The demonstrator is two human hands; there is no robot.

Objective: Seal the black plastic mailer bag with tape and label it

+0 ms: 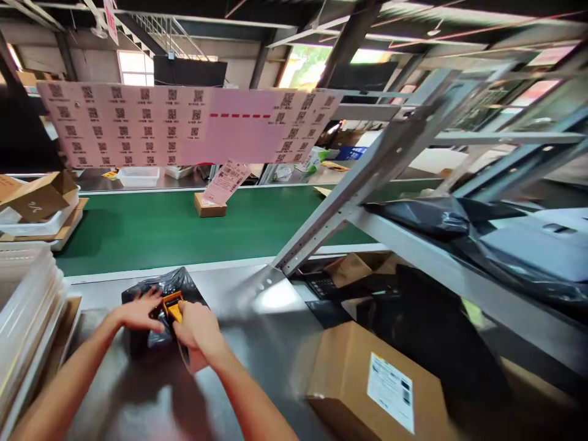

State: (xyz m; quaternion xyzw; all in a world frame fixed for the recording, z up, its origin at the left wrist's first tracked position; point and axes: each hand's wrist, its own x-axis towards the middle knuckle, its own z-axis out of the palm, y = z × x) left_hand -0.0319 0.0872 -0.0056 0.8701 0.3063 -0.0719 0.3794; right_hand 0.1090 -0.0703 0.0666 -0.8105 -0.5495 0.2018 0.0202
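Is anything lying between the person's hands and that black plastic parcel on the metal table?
Nothing visible. The left hand rests flat on the black parcel, and the right hand holds an orange tool against it.

This is a parcel packing and shipping warehouse. A green conveyor belt (151,226) carries a small cardboard box (210,205) past a steel bench (257,343). A pink sheet of QR codes (184,125) hangs overhead, a labelled carton (381,389) sits nearby, and metal racking (413,153) and industrial roof beams frame the hall.
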